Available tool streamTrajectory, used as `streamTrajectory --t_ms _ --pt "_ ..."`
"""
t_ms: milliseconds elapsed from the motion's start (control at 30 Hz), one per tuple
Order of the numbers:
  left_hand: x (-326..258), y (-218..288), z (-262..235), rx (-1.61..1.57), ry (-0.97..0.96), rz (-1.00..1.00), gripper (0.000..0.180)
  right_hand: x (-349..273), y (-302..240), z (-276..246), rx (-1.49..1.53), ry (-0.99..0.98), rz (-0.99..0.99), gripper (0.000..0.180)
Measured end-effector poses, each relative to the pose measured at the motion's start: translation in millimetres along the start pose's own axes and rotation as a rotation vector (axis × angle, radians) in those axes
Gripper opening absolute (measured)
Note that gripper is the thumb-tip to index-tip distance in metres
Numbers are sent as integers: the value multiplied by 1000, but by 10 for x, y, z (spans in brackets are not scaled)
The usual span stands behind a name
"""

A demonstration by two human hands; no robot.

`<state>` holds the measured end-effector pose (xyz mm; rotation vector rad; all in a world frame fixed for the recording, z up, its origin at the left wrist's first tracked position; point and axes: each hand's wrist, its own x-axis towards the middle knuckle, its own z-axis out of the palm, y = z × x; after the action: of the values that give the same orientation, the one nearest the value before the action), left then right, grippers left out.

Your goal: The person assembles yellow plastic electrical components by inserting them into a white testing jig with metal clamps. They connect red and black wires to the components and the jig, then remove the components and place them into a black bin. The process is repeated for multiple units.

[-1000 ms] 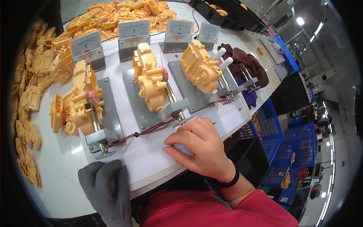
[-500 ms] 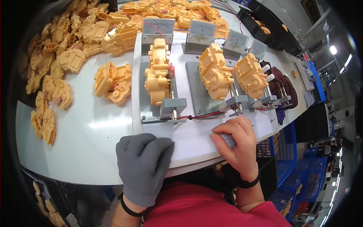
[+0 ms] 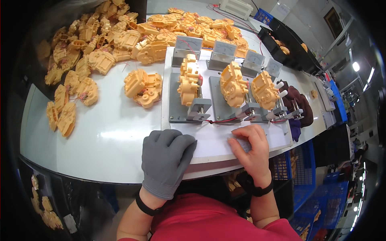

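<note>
My left hand [image 3: 165,162], in a grey glove, rests at the table's front edge with its fingers curled in and nothing visible in them. To its right, my bare right hand [image 3: 253,152] lies on the white board [image 3: 213,140], thumb and fingers bent and apart around an empty gap. Beyond the hands, three yellow plastic gear housings stand on grey test fixtures: a left one [image 3: 188,86], a middle one [image 3: 233,86] and a right one [image 3: 264,90]. Neither hand touches them. Red and black wires [image 3: 221,120] run along the fixtures' front.
Several analog panel meters [image 3: 224,50] stand behind the fixtures. One yellow housing [image 3: 143,88] lies left of the board, and a large pile [image 3: 128,40] spreads behind it. Dark cloth [image 3: 299,104] lies at the right; a black bin [image 3: 287,38] stands at the back right.
The whole view has shifted, so the table and fixtures appear farther right, with more of the back showing. Both hands keep nearly the same pose near the front edge.
</note>
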<state>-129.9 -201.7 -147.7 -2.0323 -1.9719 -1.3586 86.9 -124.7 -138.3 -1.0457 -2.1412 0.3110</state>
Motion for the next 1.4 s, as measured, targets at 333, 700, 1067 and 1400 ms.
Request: streamTrajectory --t_ms 333,700,1067,1400 --pt "28 -29 -42 -35 -56 38 21 46 -423 86 389 49 -76 40" --pt "688 -202 -303 -384 -139 -162 45 256 -504 462 683 10 30 49" --pt "951 -227 -302 -415 -357 -252 46 229 -520 423 654 1 -34 51" --pt "867 -262 -413 -439 -399 -304 55 119 -495 446 665 204 50 38"
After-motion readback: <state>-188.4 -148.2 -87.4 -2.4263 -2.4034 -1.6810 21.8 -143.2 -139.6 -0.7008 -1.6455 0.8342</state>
